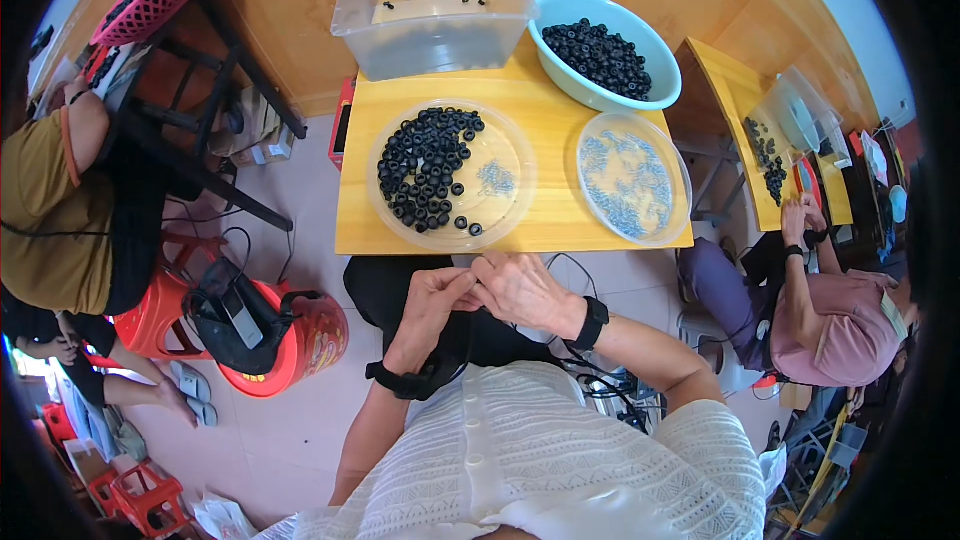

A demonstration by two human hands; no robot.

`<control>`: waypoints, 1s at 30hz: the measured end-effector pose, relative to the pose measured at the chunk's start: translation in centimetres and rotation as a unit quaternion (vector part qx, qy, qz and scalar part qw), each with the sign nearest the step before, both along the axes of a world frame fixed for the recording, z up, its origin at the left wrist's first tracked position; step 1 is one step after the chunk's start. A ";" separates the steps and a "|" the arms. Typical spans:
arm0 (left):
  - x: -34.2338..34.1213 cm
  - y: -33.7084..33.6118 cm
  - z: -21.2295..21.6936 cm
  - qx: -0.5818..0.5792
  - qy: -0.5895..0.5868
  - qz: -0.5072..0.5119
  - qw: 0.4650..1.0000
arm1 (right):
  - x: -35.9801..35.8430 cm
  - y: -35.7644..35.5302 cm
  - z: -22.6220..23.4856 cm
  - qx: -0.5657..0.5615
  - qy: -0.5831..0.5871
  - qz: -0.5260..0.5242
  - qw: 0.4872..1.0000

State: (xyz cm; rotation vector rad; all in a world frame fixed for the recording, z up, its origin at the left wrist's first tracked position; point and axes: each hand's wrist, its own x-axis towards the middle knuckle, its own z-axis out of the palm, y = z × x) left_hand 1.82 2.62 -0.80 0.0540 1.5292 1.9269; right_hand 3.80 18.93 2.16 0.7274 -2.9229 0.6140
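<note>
My left hand point(432, 305) and my right hand point(527, 290) meet fingertip to fingertip in front of the table's near edge. Both are closed in a pinch, and whatever lies between the fingers is too small or hidden to name. Just beyond them on the wooden table point(540, 230) sits a round clear tray point(515, 150). It holds a heap of black ring-shaped parts point(425, 165) and a small pile of thin silvery pieces point(495, 178). To its right, a second clear round tray point(600, 226) carries many more silvery pieces point(628, 180).
A clear plastic bin point(432, 45) stands at the table's back beside a light-blue basin point(660, 50) of black parts. Red stools point(262, 375) and a black bag point(235, 315) are at left. Co-workers sit on both sides; the right one point(835, 325) works at another table point(735, 125).
</note>
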 end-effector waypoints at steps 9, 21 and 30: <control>-0.3 -0.7 1.6 -0.010 -0.016 0.036 0.999 | -4.2 4.1 3.3 0.009 0.047 -0.163 0.986; -0.8 -2.0 0.6 0.023 0.011 0.063 0.998 | -11.8 9.6 3.4 -0.046 0.160 -0.213 0.963; -0.9 -2.4 -0.1 0.026 0.007 0.086 0.996 | -10.7 1.1 -2.9 -0.061 0.043 -0.072 0.995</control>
